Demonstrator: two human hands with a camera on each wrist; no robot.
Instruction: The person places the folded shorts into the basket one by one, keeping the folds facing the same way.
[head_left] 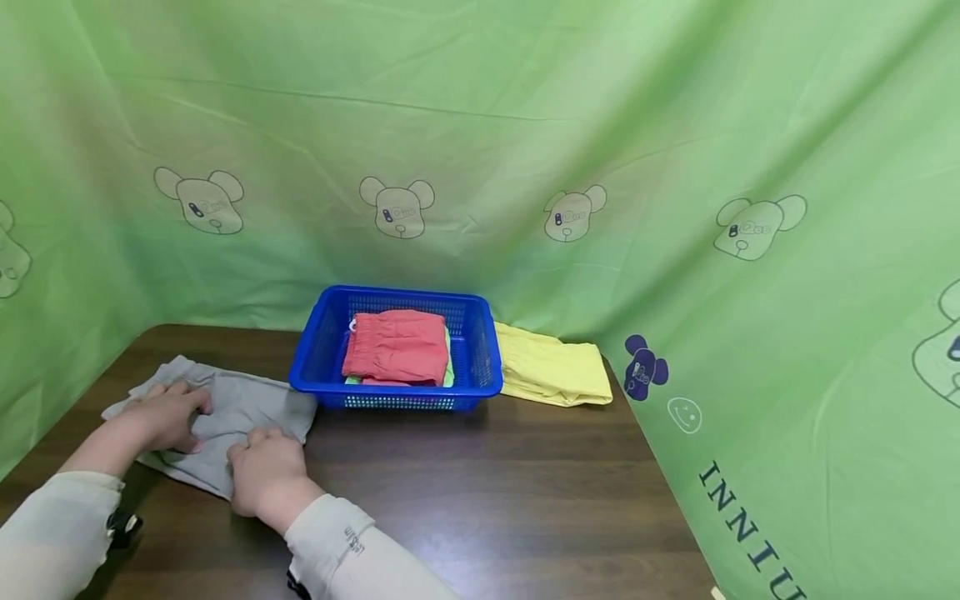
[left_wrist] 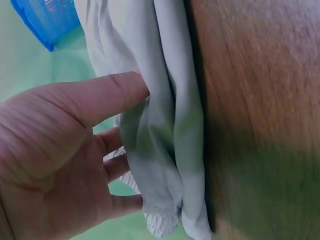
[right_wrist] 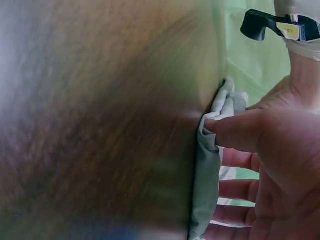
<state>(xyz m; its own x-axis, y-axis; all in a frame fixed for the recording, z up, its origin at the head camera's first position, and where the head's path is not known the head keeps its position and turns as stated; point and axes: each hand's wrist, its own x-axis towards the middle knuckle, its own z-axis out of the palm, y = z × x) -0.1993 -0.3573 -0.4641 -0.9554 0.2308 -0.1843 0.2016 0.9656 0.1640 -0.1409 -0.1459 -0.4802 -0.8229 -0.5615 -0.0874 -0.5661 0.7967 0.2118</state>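
Folded grey pants [head_left: 251, 404] with a gathered elastic edge lie on the left side of the table, beside the blue basket. My left hand [head_left: 161, 417] rests on them, its fingers spread and its thumb pressing into the cloth, as the left wrist view shows. Near the front right corner, my right hand [head_left: 267, 472] holds the edge of the folded cloth [right_wrist: 207, 165] with its thumb and fingers. The layers bunch a little between the two hands. In the left wrist view the pants [left_wrist: 162, 100] show several soft folds at the near side.
A blue plastic basket [head_left: 315, 377] stands at the back middle, holding folded red pants [head_left: 401, 346] over a light green piece [head_left: 449, 358]. Folded yellow cloth [head_left: 558, 368] lies at its right. Green printed curtain [head_left: 480, 100] surrounds the brown table [head_left: 487, 492].
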